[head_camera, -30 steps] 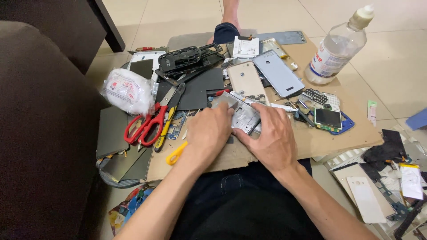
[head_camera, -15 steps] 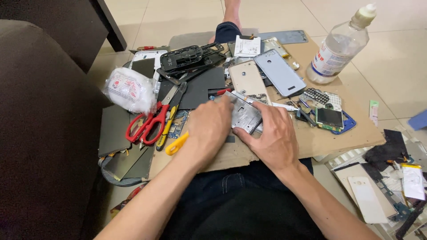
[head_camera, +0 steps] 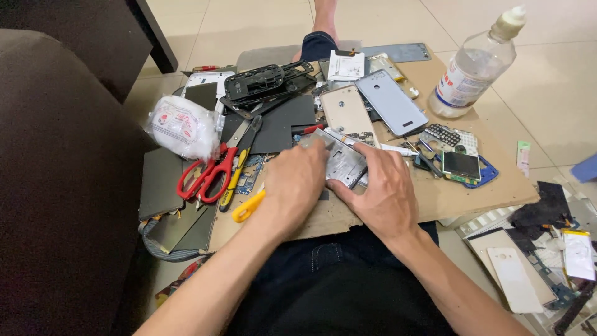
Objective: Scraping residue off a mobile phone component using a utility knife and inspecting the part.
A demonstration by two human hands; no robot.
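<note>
Both my hands grip a grey metal phone frame (head_camera: 341,160) over a cardboard sheet (head_camera: 448,193) on my lap. My left hand (head_camera: 297,182) covers its left end, fingers curled over the top edge. My right hand (head_camera: 380,193) holds its right end from below, thumb beneath it. A yellow-handled tool (head_camera: 247,207) lies just left of my left hand. Red scissors (head_camera: 208,173) lie further left.
Phone back covers (head_camera: 390,102), a black frame (head_camera: 264,79), dark panels and small circuit boards (head_camera: 460,165) litter the cardboard. A clear plastic bottle (head_camera: 469,71) stands at the back right, a white wrapped bundle (head_camera: 179,126) at left. A dark sofa (head_camera: 56,186) fills the left; more parts lie on the floor at right.
Both hands kept their hold on the phone frame and shifted it slightly. The camera view moved a little. Nothing else on the cardboard moved.
</note>
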